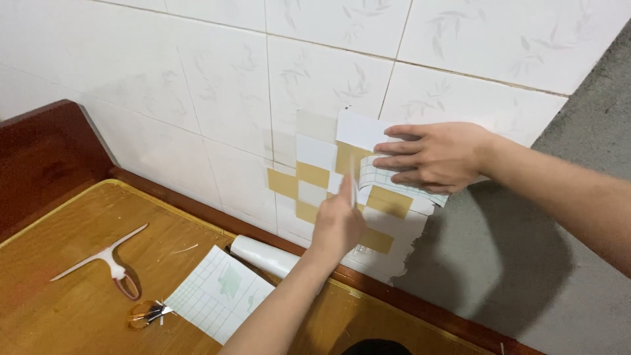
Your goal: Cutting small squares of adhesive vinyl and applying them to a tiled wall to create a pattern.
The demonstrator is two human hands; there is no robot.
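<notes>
Your right hand (434, 156) lies flat against the wall, fingers spread and pointing left, pressing on the peeled-back flap of a checkered adhesive sheet (328, 190) — a yellow-and-white square pattern stuck over the white wall tiles (223, 85). Under your fingers the sheet's white backing paper (358, 128) curls away, showing its gridded underside. Your left hand (338, 220) reaches up from below, fingers closed together around a thin flat tool held edge-on against the sheet; the tool is too blurred to name. The two hands are close but apart, the left just below and to the left of the right.

The sheet sits on the wall where the tiles meet a bare grey plaster patch (499, 263), its lower right corner running over the grey. Just below it, a white roll (263, 255) of the same material lies on the counter (59, 289) against the dark red wooden rim (197, 207). Beside the roll, a loose piece of gridded backing paper (217, 296) lies flat, touching the roll's end.

Farther left on the yellow wooden counter rests a white squeegee (105, 256) with a reddish loop handle — well apart from your hands. Near the paper's left corner lies a small pair of scissors (148, 313) with amber handles.
</notes>
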